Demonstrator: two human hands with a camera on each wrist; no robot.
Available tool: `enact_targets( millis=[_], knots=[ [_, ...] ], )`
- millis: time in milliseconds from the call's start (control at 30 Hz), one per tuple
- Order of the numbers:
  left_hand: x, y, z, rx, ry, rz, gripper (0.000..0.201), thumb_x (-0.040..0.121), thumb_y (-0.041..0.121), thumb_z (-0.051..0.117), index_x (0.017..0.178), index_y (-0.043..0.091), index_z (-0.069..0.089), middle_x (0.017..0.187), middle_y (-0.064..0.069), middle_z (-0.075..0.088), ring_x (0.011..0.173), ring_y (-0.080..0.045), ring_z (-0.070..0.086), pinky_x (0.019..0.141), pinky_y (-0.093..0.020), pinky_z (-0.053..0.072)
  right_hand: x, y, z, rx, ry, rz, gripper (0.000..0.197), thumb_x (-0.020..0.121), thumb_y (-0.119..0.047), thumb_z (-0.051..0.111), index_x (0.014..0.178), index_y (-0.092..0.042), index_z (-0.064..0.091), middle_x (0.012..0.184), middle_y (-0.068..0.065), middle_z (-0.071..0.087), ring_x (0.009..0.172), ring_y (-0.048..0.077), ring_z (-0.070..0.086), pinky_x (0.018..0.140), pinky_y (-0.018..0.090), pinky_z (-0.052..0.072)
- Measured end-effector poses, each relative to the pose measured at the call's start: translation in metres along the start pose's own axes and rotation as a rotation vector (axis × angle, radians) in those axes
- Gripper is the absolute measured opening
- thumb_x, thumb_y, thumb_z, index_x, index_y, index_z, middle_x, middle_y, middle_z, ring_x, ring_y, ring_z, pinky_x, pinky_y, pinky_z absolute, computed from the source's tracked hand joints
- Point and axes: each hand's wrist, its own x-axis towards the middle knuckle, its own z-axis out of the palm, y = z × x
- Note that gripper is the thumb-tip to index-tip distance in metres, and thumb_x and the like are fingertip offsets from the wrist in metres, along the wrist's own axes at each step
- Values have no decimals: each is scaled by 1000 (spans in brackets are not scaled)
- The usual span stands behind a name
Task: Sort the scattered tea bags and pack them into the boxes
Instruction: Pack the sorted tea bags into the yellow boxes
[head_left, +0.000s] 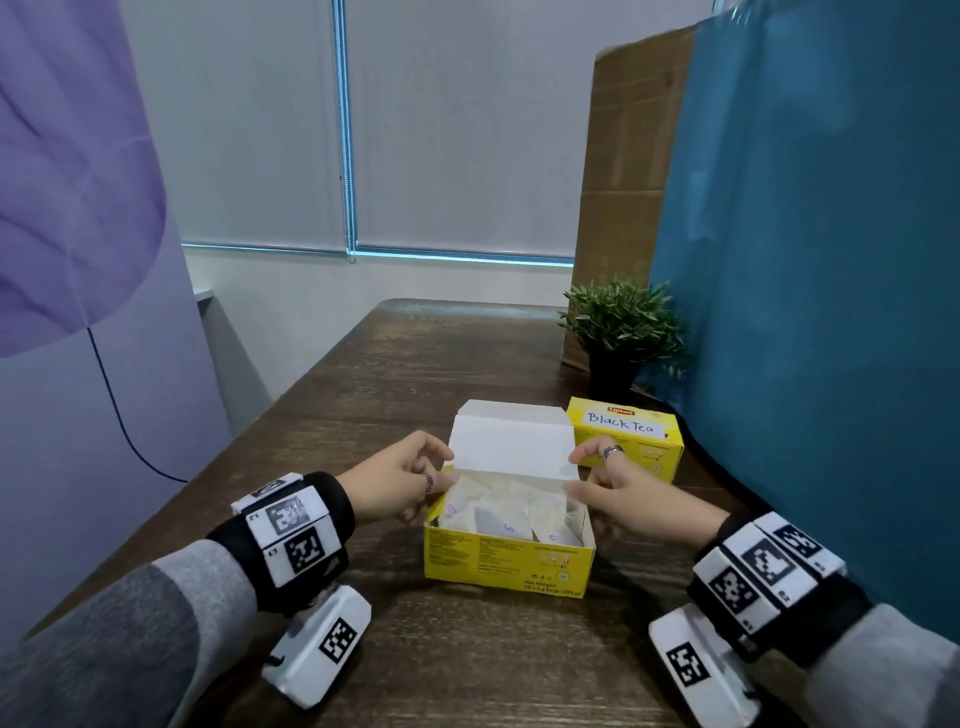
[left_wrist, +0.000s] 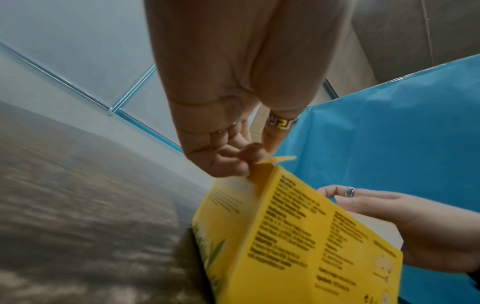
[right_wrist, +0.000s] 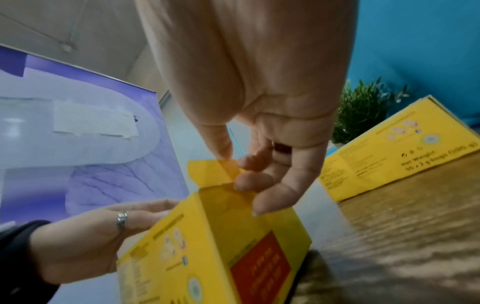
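An open yellow tea box (head_left: 506, 564) stands mid-table with its white-lined lid (head_left: 511, 441) raised. Several pale tea bags (head_left: 506, 514) lie inside. My left hand (head_left: 436, 467) is at the box's left end; in the left wrist view its curled fingers (left_wrist: 244, 154) pinch the yellow side flap (left_wrist: 279, 159). At the right end my right hand (head_left: 576, 470) holds the other side flap (right_wrist: 215, 168) between the thumb and curled fingers (right_wrist: 249, 162). A closed yellow box labelled "Black Tea" (head_left: 623, 431) sits behind, to the right.
A small potted plant (head_left: 623, 327) stands behind the boxes, in front of a cardboard sheet (head_left: 623, 182). A blue sheet (head_left: 831, 312) walls off the right side and a purple panel (head_left: 78, 208) the left. The dark wooden table (head_left: 405, 374) runs back to the wall.
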Motion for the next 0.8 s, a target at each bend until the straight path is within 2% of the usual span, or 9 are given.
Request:
enact_targets(
  millis=[100,167,233,267,433,533,567,700,800],
  knots=[
    [-1,1,-5,143,-12,-18,37,96,19,48,131,19,40,74,2,51,58,-11,52,54,-24,45,1,-1,6,118,-4,11,28,97,-23,46,120,-14,31,67,3,48,45,10,53,41,22,44],
    [-1,3,-7,304,-32,-40,43,97,23,43,139,23,33,99,0,59,83,-17,59,69,-25,46,1,-3,7,69,-17,7,30,97,-21,47,122,-17,31,67,2,50,44,9,53,42,22,45],
    [0,6,-10,463,-57,-54,45,98,26,37,143,22,32,130,-6,54,113,-23,54,87,-26,41,3,-3,7,41,-35,11,33,97,-20,46,125,-17,30,68,3,52,44,9,55,42,22,46],
    [1,6,-12,521,-68,-55,44,98,27,36,142,21,35,135,-7,51,118,-22,52,92,-26,40,4,-3,7,25,-45,14,33,97,-19,46,126,-17,29,69,4,54,43,8,56,42,22,46],
    [2,5,-14,657,-63,-31,38,95,29,39,131,21,47,122,-4,55,102,-20,58,87,-30,48,6,-4,5,-5,-80,33,37,98,-18,43,131,-15,26,65,-2,54,41,1,55,43,20,45],
    [4,1,-14,600,-55,-13,32,95,30,44,125,22,49,102,6,55,81,-4,59,67,-15,47,8,-4,4,65,-94,34,48,97,-16,47,136,-18,20,74,2,57,47,5,58,45,19,47],
    [5,1,-15,583,-66,-17,31,95,32,45,124,23,49,99,7,54,78,-3,57,65,-14,45,10,-3,3,99,-106,41,52,96,-15,48,138,-20,17,76,3,57,49,7,59,46,20,48],
    [9,-5,-25,308,-107,-37,23,96,30,45,114,21,56,96,-9,61,77,-17,57,67,-30,51,19,-2,5,327,-148,119,50,97,-14,44,140,-23,18,72,11,51,54,19,50,50,31,51],
    [13,-12,-29,137,-118,-69,30,95,16,49,125,19,47,80,-8,58,62,-18,56,55,-28,49,23,2,7,467,-162,137,52,97,-11,42,141,-26,18,81,17,48,58,20,48,61,40,52]
  ],
)
